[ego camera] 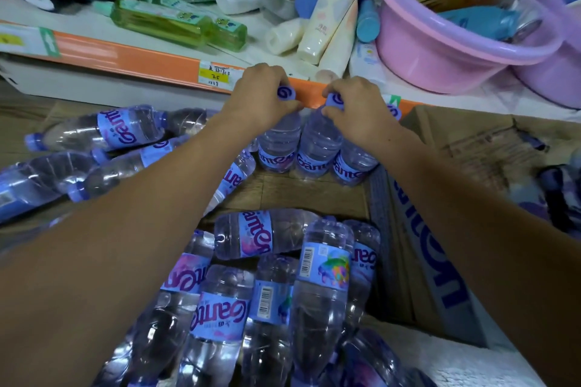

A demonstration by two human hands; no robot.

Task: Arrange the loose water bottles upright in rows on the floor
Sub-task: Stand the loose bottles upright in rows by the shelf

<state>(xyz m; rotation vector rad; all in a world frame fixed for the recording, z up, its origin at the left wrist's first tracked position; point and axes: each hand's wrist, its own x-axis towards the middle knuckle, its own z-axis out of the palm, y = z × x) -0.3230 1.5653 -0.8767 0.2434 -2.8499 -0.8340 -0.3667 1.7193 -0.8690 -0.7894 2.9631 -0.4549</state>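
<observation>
Gripping two upright bottles by their necks, the left hand (261, 97) curls its fingers round the cap end of the left upright bottle (278, 141), and the right hand (355, 107) pinches the neck of the middle upright bottle (319, 148) just below its purple cap. Both bottles stand touching one another on the floor (283, 192), close under the orange shelf edge (125, 56); a third upright bottle (353, 163) stands touching them at 3 o'clock, so that a first row of three appears begun. To do this step well, it is judged that each bottle should be pressed down flat on its base and drawn snug against its neighbour before the hands let go, since a tilted bottle may topple the row. Relative to the hands, the loose bottles lie in two groups: a near pile (267, 292) on its side at 6 o'clock, between the forearms, and a scattered group (94, 148) at 8 to 9 o'clock, also lying flat. A cardboard box (471, 148) lies at 4 o'clock, a pink basin (440, 50) on the shelf at 1 o'clock, and cosmetic tubes (327, 25) at 12 o'clock.
</observation>
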